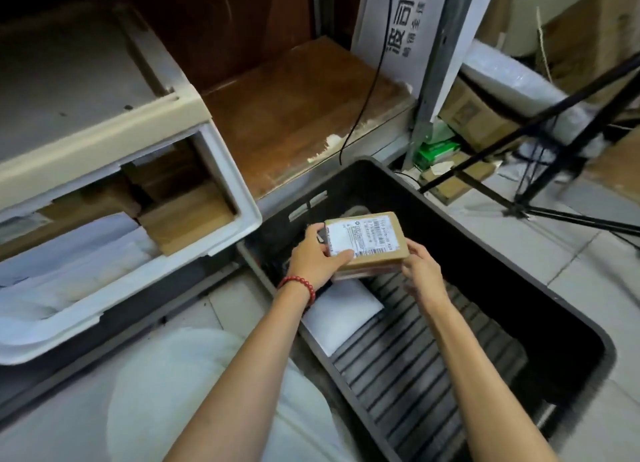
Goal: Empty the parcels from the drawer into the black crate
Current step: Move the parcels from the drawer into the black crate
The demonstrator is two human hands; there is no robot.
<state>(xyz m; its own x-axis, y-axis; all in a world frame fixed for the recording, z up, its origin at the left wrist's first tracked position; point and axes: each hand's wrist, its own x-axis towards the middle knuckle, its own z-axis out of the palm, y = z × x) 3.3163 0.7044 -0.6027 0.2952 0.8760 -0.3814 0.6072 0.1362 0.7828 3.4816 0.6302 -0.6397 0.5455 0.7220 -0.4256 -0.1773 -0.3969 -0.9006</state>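
Grips stiff cardboard parcel [367, 240] at opposite edges, left hand [313, 264] and right hand [420, 271], above black crate [485, 264] (likely light; won't flex).

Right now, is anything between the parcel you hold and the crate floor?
Only a white parcel, lying on the floor of the black crate, partly under the brown parcel held by left hand and right hand; ribbed floor beside it is bare.
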